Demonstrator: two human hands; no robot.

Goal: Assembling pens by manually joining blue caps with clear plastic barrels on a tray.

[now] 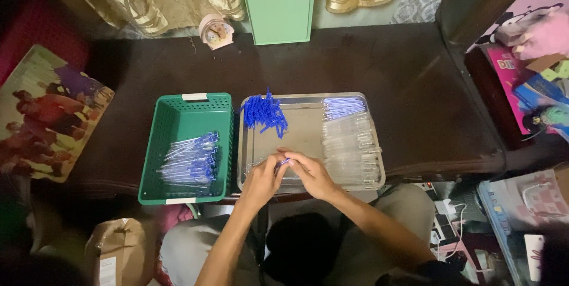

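Observation:
Both my hands meet over the near edge of a metal tray (308, 97) on a dark table. My left hand (264, 179) and my right hand (311, 173) together pinch a clear pen with a blue tip (284, 162). A heap of blue pen caps (265, 113) lies at the tray's far left. Clear pen barrels (351, 147) are stacked along its right side, with blue refills (342, 107) at the far right corner. Left of the tray, a green plastic basket (178, 121) holds several finished pens (192, 163).
A green box (278, 2) and a small pink clock (215, 31) stand at the table's far edge. A printed picture board (47, 111) leans at the left. Toys and boxes (533, 55) crowd the right. A brown paper bag (118, 250) sits by my left knee.

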